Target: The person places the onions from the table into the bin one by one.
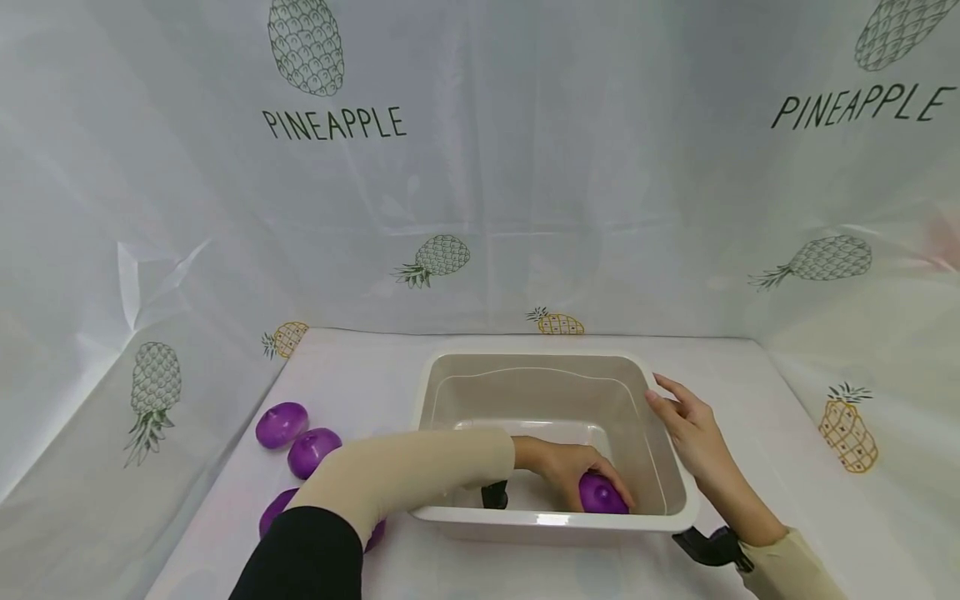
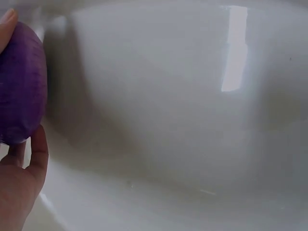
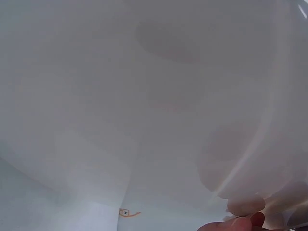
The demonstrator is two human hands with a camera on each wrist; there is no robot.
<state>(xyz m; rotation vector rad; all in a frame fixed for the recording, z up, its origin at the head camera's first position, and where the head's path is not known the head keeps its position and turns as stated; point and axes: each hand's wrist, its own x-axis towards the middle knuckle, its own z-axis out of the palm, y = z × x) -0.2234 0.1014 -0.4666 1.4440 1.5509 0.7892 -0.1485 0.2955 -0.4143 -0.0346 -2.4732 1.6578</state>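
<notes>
A white sheet printed with pineapples is hanging behind and to both sides of the work, and a white-covered table is spreading out in front of it. On the table an off-white rectangular plastic basin is sitting with its long side facing the person. A cream sleeve with a black upper part is reaching across from the left, over the basin's near left corner, while a second cream sleeve is showing at lower right.

The right hand is resting at the basin's right rim, its fingers and thumb mostly straight and touching the edge. The left hand is dipping inside, curling its fingers round a purple onion near the front right corner; whether that onion is touching the bottom, I cannot tell. Outside, to the basin's left, two loose onions are lying close together, and more purple is peeking out from behind the left arm. A small black wrist mount is sitting below the right hand.
</notes>
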